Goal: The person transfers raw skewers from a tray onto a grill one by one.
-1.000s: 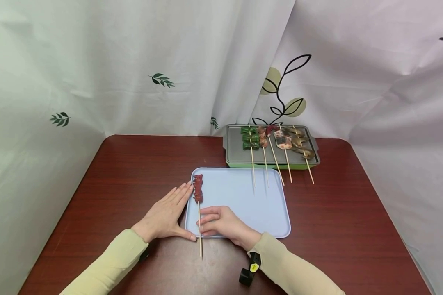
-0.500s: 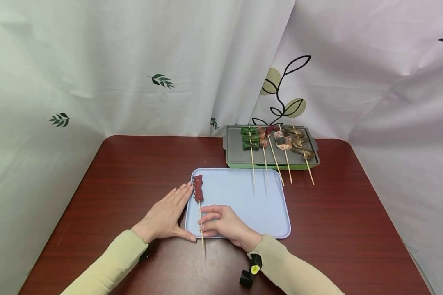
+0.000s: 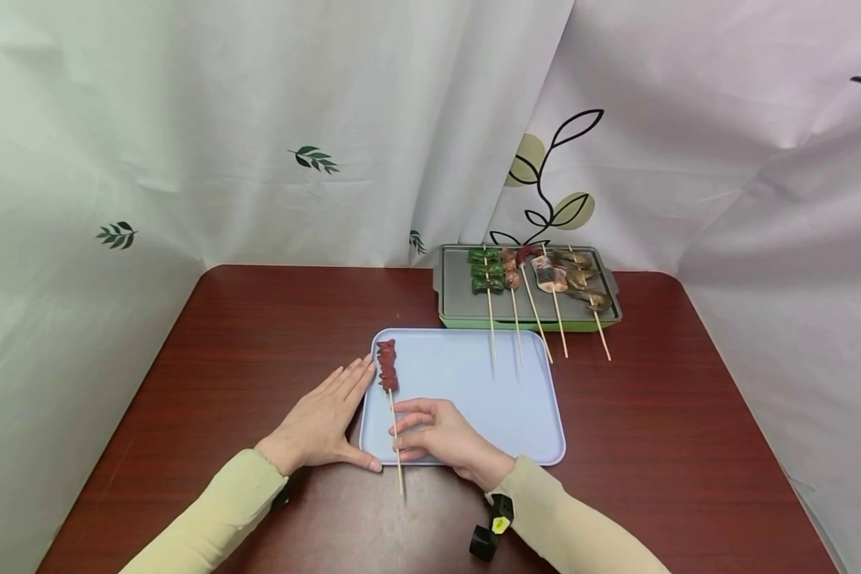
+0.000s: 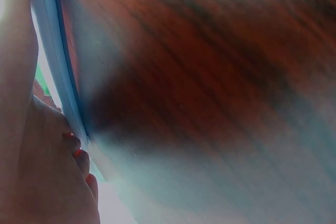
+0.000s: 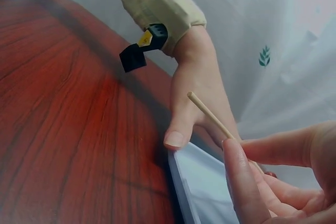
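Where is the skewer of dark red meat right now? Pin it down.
In the head view, the skewer of dark red meat lies along the left edge of the pale blue tray, between the left hand and right hand, which pinches its stick.

red meat skewer (image 3: 391,399) along pale blue tray's (image 3: 516,414) left edge, stick end overhanging the near rim

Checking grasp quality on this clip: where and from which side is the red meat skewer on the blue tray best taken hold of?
Probably by its bare wooden stick, below the meat. The red meat skewer lies flat along the left edge of the blue tray, stick end overhanging the table toward the person. Coming from the near right side, as the right hand does, pinches it cleanly.
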Motion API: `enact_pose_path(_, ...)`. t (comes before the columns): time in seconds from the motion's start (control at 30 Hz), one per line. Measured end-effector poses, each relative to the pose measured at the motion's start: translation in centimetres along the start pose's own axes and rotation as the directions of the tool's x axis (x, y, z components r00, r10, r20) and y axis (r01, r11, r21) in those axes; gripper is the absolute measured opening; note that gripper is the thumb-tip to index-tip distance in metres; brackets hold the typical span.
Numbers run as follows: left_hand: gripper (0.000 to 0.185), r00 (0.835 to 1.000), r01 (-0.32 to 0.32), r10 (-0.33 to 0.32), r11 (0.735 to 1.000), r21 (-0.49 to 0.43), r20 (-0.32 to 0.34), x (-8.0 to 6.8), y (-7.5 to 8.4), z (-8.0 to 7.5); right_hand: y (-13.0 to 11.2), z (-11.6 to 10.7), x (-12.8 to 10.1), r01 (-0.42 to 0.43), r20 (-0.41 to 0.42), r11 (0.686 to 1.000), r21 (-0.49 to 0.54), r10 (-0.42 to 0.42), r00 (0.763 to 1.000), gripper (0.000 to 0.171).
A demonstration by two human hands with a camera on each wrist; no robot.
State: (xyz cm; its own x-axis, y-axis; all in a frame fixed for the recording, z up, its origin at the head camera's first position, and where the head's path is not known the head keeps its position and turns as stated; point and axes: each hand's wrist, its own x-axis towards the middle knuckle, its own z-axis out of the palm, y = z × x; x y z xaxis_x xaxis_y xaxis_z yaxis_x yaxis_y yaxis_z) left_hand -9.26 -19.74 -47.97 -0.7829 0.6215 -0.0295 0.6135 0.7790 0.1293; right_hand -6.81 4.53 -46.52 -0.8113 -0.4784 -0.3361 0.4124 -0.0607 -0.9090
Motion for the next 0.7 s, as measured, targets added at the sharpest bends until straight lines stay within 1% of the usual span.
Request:
enact_pose_path(0.33, 0.143, 1.000, 0.001, -0.001, 1.000, -0.011, -0.006, 0.1, 0.1, 0.0, -0.6, -0.8, -0.4, 0.050, -0.008, 0.996, -0.080, -0.050, 0.999, 0.054)
enact_pose_path(0.53, 0.144, 1.000, 0.012, -0.012, 1.000, -0.010, 0.004, 0.0, 0.1, 0.0, -1.6, -1.8, -0.5, 0.066, -0.016, 0.990, -0.121, -0.068, 0.998, 0.055)
enact_pose_path(0.7, 0.145, 1.000, 0.017, -0.017, 1.000, -0.016, 0.006, 0.0, 0.2, 0.0, -3.0, -2.9, -0.5, 0.097, -0.029, 0.985, -0.141, -0.102, 0.994, 0.057)
